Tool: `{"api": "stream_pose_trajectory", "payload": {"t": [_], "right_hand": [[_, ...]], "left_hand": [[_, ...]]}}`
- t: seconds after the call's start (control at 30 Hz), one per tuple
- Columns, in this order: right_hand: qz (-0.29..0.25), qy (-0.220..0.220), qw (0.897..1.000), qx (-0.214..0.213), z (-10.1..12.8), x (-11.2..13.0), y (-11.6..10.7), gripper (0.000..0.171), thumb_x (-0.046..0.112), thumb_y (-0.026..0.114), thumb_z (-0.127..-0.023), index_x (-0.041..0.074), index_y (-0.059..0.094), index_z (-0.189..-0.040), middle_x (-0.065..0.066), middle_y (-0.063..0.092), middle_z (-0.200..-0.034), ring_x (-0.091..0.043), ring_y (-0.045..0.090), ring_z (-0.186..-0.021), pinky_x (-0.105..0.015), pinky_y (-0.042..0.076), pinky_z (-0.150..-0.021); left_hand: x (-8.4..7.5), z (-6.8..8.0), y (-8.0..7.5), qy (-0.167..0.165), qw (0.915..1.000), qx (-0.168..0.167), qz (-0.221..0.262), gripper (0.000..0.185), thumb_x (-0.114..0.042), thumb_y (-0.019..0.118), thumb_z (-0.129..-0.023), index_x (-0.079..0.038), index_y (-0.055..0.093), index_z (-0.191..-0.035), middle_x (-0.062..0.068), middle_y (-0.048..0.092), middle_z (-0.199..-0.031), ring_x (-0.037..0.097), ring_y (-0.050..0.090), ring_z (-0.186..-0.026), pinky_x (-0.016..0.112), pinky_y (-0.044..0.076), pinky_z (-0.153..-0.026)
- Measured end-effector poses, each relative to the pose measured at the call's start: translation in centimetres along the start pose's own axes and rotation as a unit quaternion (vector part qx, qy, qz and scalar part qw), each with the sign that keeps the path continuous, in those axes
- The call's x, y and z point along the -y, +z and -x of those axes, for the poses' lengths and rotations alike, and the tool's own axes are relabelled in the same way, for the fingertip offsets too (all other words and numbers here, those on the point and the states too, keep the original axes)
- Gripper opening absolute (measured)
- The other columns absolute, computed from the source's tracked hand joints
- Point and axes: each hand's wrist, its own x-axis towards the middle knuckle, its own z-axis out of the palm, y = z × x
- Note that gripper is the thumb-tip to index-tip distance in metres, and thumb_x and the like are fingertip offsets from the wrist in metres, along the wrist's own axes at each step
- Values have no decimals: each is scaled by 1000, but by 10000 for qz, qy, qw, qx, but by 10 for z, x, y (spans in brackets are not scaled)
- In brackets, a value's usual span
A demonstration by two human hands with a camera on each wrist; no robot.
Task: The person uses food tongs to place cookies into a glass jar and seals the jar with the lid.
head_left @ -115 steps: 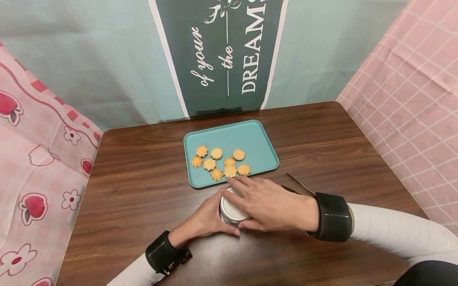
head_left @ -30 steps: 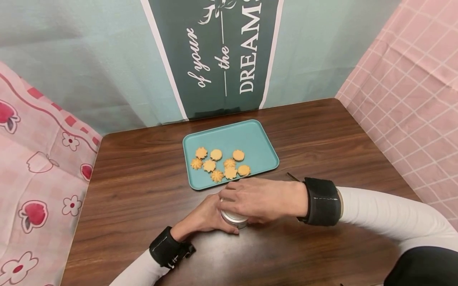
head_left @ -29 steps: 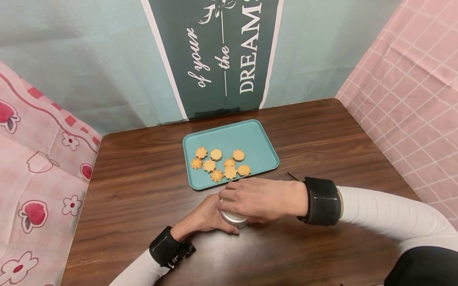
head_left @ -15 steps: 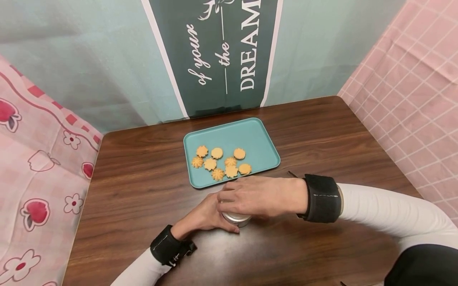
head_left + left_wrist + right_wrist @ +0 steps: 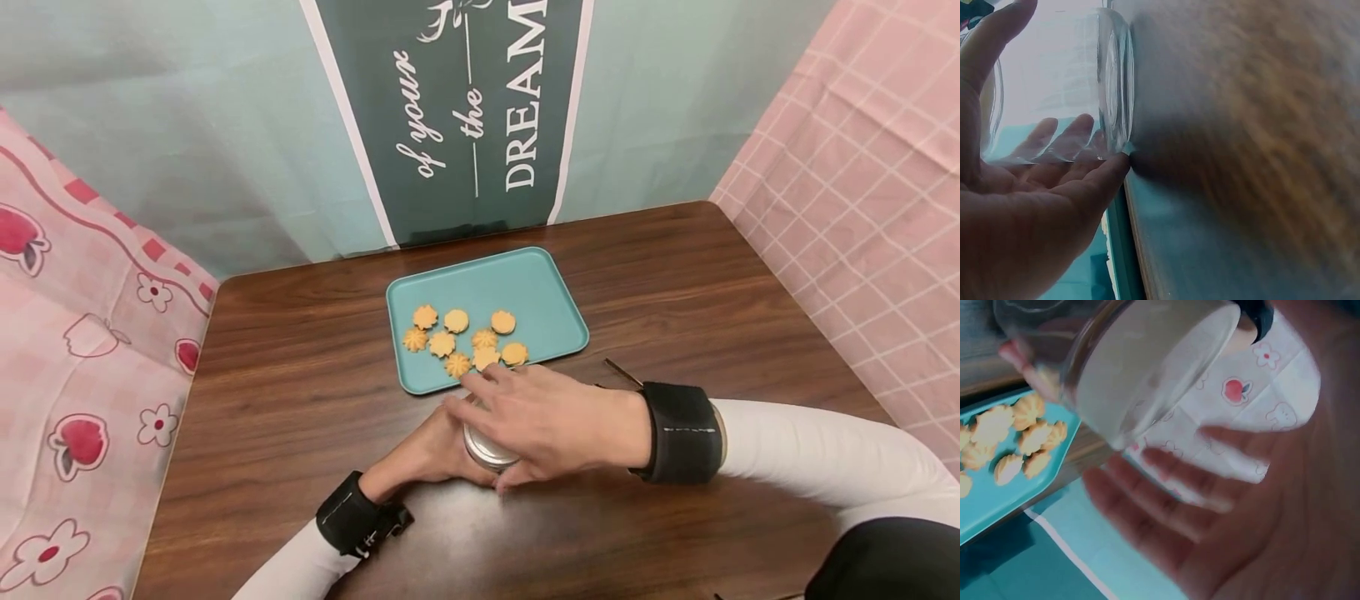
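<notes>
A turquoise tray [image 5: 517,287] lies on the wood-grained table [image 5: 300,375], golden cookies [image 5: 442,344] grouped toward its left. A thin dark stick [image 5: 622,371], partly hidden, lies near the tray. Behind hangs a blue-green cloth [image 5: 225,125] with a dark lettered panel [image 5: 450,200]; a fruit-printed cloth [image 5: 112,367] hangs left, a pink grid-lined cloth [image 5: 862,192] right.

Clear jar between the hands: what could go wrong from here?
The clear jar might slip or turn, since only the left hand appears to grip it; the right hand looks loose over the lid.

A jerk could bump the tray just beyond, perhaps jostling its cookies.
</notes>
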Motion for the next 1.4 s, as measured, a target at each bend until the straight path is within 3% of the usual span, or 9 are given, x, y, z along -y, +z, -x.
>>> {"api": "stream_pose_trajectory", "payload": {"t": [0.17, 0.37, 0.57, 0.9, 1.13, 1.4], "right_hand": [[116, 582, 9982, -34, 0, 8, 2, 98, 82, 64, -85, 9, 52, -149, -11, 62, -128, -27, 65, -100, -38, 61, -72], [67, 734, 9972, 116, 0, 11, 6, 83, 73, 71, -88, 10, 58, -140, -8, 62, -118, -22, 64, -93, -34, 58, -65], [213, 647, 9976, 156, -1, 11, 8, 65, 56, 76, -91, 11, 60, -135, -8, 64, -117, -20, 64, -93, -30, 55, -58], [394, 213, 9989, 155, -2, 4, 6, 58, 49, 77, -91, 9, 61, -129, -5, 63, -107, -19, 59, -92, -27, 54, -60], [265, -145, 9994, 177, -1, -1, 4, 57, 46, 84, -86, 13, 62, -126, -3, 62, -108, -18, 59, -94, -28, 56, -68], [172, -384, 9983, 410, -2, -5, 1, 57, 41, 86, -85, 16, 60, -129, -2, 60, -116, -19, 58, -104, -31, 57, -84]], "left_hand": [[-1, -1, -1, -244, 9994, 20, -261, 102, -37, 99, -69, -10, 48, -153, -1, 66, -137, 12, 64, -118, 34, 53, -103], [-2, 0, -1, -399, 9989, 37, -227, 95, -35, 100, -67, -9, 54, -146, 1, 69, -129, 13, 66, -112, 33, 54, -100], [-4, -2, -3, -366, 9991, 21, -218, 94, -31, 103, -64, -10, 56, -142, -1, 71, -124, 8, 67, -106, 29, 55, -96], [-5, -3, -4, -274, 9990, -2, -348, 92, -33, 102, -64, -9, 56, -140, -2, 71, -123, 8, 66, -106, 29, 55, -95], [-5, -2, -5, -223, 9992, 103, -331, 107, -33, 102, -65, -10, 46, -154, -1, 67, -134, 9, 65, -112, 29, 55, -97], [-5, -4, -5, -346, 9990, 207, -203, 102, -30, 102, -67, -13, 48, -152, -6, 67, -131, 8, 65, -112, 29, 55, -97]]}}
